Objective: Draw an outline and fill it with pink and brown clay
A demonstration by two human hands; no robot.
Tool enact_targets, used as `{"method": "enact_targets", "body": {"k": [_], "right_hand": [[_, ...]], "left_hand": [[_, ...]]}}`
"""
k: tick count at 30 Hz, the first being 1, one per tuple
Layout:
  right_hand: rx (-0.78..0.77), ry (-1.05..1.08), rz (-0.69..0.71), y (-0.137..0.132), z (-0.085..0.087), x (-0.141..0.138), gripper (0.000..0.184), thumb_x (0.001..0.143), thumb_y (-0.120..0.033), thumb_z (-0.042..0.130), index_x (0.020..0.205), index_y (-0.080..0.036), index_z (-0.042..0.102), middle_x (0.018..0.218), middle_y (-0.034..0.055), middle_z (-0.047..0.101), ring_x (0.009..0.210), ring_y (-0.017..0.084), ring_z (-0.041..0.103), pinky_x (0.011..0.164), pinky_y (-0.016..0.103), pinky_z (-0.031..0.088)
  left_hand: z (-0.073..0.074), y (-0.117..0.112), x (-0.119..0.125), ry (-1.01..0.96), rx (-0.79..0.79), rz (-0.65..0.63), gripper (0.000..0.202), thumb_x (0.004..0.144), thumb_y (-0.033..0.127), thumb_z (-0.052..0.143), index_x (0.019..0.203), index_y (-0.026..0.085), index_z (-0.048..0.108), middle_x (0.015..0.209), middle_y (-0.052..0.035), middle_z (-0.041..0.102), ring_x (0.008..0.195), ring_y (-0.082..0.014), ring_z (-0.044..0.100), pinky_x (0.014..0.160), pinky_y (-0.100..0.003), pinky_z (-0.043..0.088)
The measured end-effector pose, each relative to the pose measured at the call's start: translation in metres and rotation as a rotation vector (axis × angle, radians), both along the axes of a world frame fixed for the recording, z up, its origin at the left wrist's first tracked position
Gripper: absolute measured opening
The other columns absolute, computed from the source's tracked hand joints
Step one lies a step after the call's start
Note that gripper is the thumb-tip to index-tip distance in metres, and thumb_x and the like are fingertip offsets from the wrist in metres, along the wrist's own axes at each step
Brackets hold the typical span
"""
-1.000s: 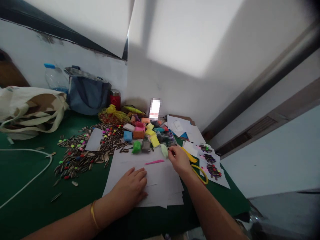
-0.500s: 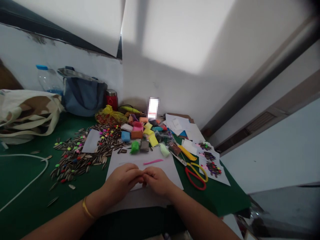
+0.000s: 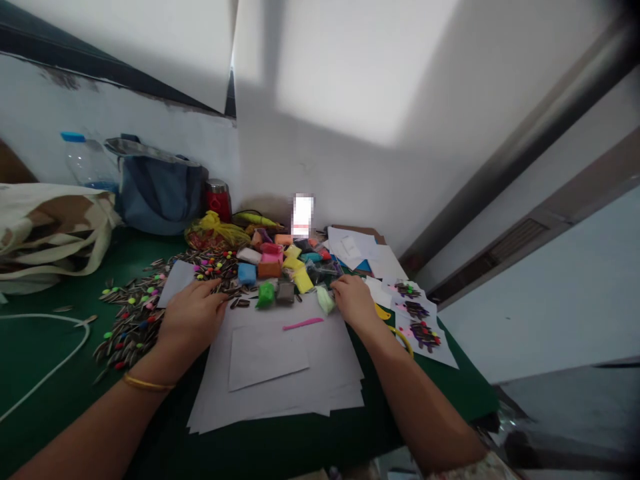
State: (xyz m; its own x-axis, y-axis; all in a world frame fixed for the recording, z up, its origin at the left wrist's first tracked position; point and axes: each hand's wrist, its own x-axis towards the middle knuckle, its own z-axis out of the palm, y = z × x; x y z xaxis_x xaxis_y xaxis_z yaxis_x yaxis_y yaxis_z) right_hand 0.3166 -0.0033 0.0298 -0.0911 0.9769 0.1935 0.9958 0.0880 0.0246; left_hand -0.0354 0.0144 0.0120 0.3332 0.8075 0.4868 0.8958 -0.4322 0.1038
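Note:
My left hand [image 3: 193,317] lies low over the pile of striped sunflower seeds [image 3: 133,327], fingers stretched toward the paper stack, thumb and fingers apart. On the other side, my right hand [image 3: 356,301] reaches beside a pale green clay packet [image 3: 325,300]. Its fingers look loosely extended, though their undersides are hidden, and I see nothing held. Between the hands is a stack of white paper [image 3: 220,397] with a smaller white sheet [image 3: 267,357] on top. A pink modelling tool [image 3: 303,324] rests above that sheet.
Packets of coloured clay [image 3: 270,269] crowd the back of the green table [image 3: 457,383]. At right, decorated seed pieces lie on a white sheet [image 3: 441,352]. Yellow scissors handles [image 3: 403,339] show beside my right arm. A red thermos [image 3: 219,200] and bags stand at back left.
My hands were together over the paper; they have moved apart, the left to the seeds and the right toward the clay packets. The smaller sheet is now uncovered.

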Motion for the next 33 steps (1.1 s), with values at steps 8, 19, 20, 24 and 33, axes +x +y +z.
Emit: {"method": "enact_targets", "body": {"k": [8, 19, 20, 24, 33], "right_hand": [[-0.163, -0.213, 0.083, 0.049, 0.001, -0.013, 0.019, 0.085, -0.014, 0.055, 0.091, -0.018, 0.073, 0.097, 0.0115, 0.068, 0.097, 0.024, 0.057, 0.077, 0.032, 0.040], [0.210, 0.155, -0.031, 0.020, 0.037, -0.014, 0.015, 0.089, -0.025, 0.053, 0.097, -0.018, 0.064, 0.102, 0.0123, 0.061, 0.101, 0.026, 0.050, 0.084, 0.036, 0.038], [0.182, 0.350, 0.003, 0.013, 0.035, -0.018, 0.015, 0.088, -0.029, 0.055, 0.094, -0.018, 0.063, 0.095, 0.0091, 0.062, 0.093, 0.023, 0.052, 0.079, 0.033, 0.040], [-0.409, 1.301, 0.091, -0.017, 0.008, -0.044, 0.017, 0.084, -0.035, 0.053, 0.078, -0.020, 0.057, 0.066, -0.0032, 0.054, 0.060, 0.013, 0.049, 0.057, 0.024, 0.040], [-0.243, 1.896, -0.071, 0.000, -0.039, -0.070, 0.033, 0.065, -0.042, 0.075, 0.083, -0.019, 0.058, 0.085, -0.0008, 0.065, 0.077, 0.012, 0.061, 0.065, 0.022, 0.049]], "left_hand": [[0.004, -0.050, 0.046, -0.021, -0.317, -0.676, 0.022, 0.089, 0.032, 0.054, 0.104, 0.026, 0.070, 0.115, -0.0071, 0.069, 0.105, -0.0224, 0.063, 0.093, -0.038, 0.048], [-0.015, -0.082, 0.069, 0.021, -0.497, -0.826, 0.055, 0.080, 0.037, 0.067, 0.132, 0.028, 0.052, 0.142, -0.0073, 0.053, 0.133, -0.0277, 0.045, 0.112, -0.045, 0.034], [-0.015, -0.082, 0.069, 0.025, -0.495, -0.824, 0.056, 0.081, 0.037, 0.066, 0.134, 0.028, 0.051, 0.143, -0.0073, 0.052, 0.133, -0.0275, 0.045, 0.112, -0.045, 0.034], [-0.014, -0.085, 0.070, 0.045, -0.481, -0.812, 0.057, 0.083, 0.037, 0.063, 0.137, 0.026, 0.048, 0.145, -0.0083, 0.049, 0.134, -0.0271, 0.044, 0.113, -0.044, 0.032], [-0.016, -0.092, 0.073, 0.064, -0.478, -0.794, 0.066, 0.085, 0.043, 0.059, 0.144, 0.022, 0.039, 0.150, -0.0117, 0.042, 0.140, -0.0274, 0.035, 0.117, -0.044, 0.024]]}}
